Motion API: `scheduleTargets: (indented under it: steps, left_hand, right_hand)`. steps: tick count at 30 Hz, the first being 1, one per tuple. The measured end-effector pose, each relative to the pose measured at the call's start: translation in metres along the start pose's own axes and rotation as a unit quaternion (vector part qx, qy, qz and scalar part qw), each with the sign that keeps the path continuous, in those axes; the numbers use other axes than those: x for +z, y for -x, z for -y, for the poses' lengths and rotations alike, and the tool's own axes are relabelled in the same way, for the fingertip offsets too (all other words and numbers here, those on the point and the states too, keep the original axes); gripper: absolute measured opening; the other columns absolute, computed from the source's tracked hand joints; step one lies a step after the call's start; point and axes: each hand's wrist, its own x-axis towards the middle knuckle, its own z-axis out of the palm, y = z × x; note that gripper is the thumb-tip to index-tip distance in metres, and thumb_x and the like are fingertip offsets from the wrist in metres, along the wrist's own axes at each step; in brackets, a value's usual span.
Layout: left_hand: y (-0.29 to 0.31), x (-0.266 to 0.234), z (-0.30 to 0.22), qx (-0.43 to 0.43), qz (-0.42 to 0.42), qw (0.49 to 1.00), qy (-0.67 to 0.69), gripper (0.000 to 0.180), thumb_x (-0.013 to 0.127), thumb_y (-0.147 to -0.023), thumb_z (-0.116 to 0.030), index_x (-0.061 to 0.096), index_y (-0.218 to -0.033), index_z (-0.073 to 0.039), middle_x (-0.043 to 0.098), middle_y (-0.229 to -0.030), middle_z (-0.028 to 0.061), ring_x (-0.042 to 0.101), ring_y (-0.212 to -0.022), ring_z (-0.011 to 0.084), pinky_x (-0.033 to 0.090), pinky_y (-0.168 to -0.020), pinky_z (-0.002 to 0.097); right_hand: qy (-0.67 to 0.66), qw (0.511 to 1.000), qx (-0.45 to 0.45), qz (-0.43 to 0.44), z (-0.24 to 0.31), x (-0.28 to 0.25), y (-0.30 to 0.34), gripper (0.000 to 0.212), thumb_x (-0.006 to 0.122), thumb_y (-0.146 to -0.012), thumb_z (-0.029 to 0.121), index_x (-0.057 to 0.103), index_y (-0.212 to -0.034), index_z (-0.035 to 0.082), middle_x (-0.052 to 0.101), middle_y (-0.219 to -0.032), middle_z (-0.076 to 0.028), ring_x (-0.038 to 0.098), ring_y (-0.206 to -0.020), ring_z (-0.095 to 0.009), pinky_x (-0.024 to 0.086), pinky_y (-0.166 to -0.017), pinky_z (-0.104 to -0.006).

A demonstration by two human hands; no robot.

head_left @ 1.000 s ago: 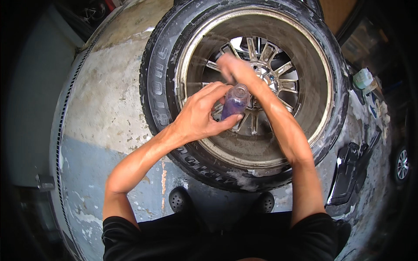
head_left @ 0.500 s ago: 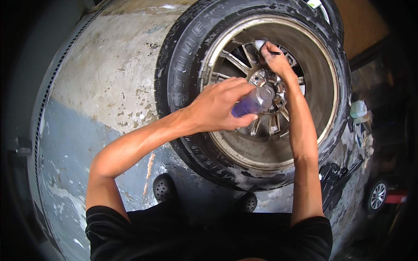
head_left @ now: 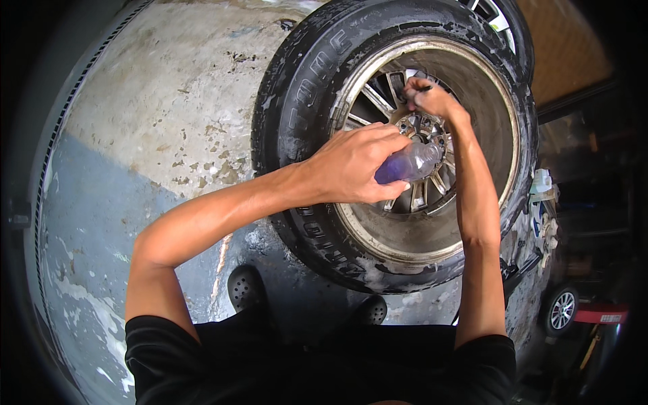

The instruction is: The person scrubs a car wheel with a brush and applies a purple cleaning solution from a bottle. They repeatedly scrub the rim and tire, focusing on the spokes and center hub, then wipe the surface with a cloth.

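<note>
My left hand [head_left: 361,158] is wrapped round a clear plastic bottle [head_left: 410,163] of purple liquid. The bottle tilts with its neck to the right, above the hub of a metal wheel rim [head_left: 388,246]. Around that rim is a large black tyre [head_left: 290,111], wet with patches of foam; the wheel lies with its hollow side up. Down inside the rim, at the far spokes, my right hand [head_left: 435,101] is closed on a slim black-handled tool [head_left: 425,88]. Its working end is hidden behind the fingers, and the hand is slightly blurred.
Another wheel [head_left: 503,23] lies against the far right of the tyre. To the right stand a pale container [head_left: 541,181], a small wheel [head_left: 562,310] and a red object [head_left: 599,314]. My dark clogs [head_left: 246,289] are on the worn grey-blue floor [head_left: 115,223].
My right hand has shifted slightly nearer and turned, so the pale tip seen before beyond the fingers is now hidden. The bottle stays tilted over the hub. The view has shifted a little.
</note>
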Motion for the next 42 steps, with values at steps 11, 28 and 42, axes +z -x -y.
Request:
scheduleTargets:
  steps: [11, 28, 42]
  left_hand:
    - [0.003, -0.002, 0.002, 0.005, -0.016, 1.000, -0.003, 0.042, 0.073, -0.073, -0.026, 0.060, -0.101, 0.004, 0.059, -0.091, 0.0155, 0.061, -0.088, 0.0337, 0.051, -0.075, 0.0423]
    - [-0.001, 0.005, -0.004, 0.005, 0.018, 1.000, 0.000, 0.044, 0.073, -0.073, -0.026, 0.060, -0.103, 0.005, 0.060, -0.091, 0.0142, 0.061, -0.085, 0.0316, 0.051, -0.073, 0.0408]
    - [0.006, -0.001, -0.007, -0.014, 0.034, 0.999, 0.006, 0.044, 0.075, -0.074, -0.023, 0.060, -0.106, 0.004, 0.060, -0.093, 0.0138, 0.060, -0.085, 0.0295, 0.050, -0.073, 0.0384]
  right_hand:
    - [-0.075, 0.988, -0.095, -0.097, -0.006, -0.001, -0.007, 0.020, 0.048, -0.091, 0.020, 0.061, -0.094, 0.005, 0.064, -0.077, -0.004, 0.057, -0.073, -0.014, 0.046, -0.073, -0.0327]
    - [-0.037, 0.998, -0.024, 0.040, -0.036, -0.001, 0.009, 0.024, 0.048, -0.090, 0.022, 0.063, -0.091, 0.002, 0.062, -0.068, -0.007, 0.057, -0.063, -0.015, 0.046, -0.063, -0.0299]
    - [0.008, 0.997, 0.059, -0.057, -0.034, -0.017, 0.040, 0.026, 0.052, -0.090, 0.023, 0.063, -0.093, -0.001, 0.062, -0.067, -0.008, 0.060, -0.061, -0.014, 0.049, -0.062, -0.0332]
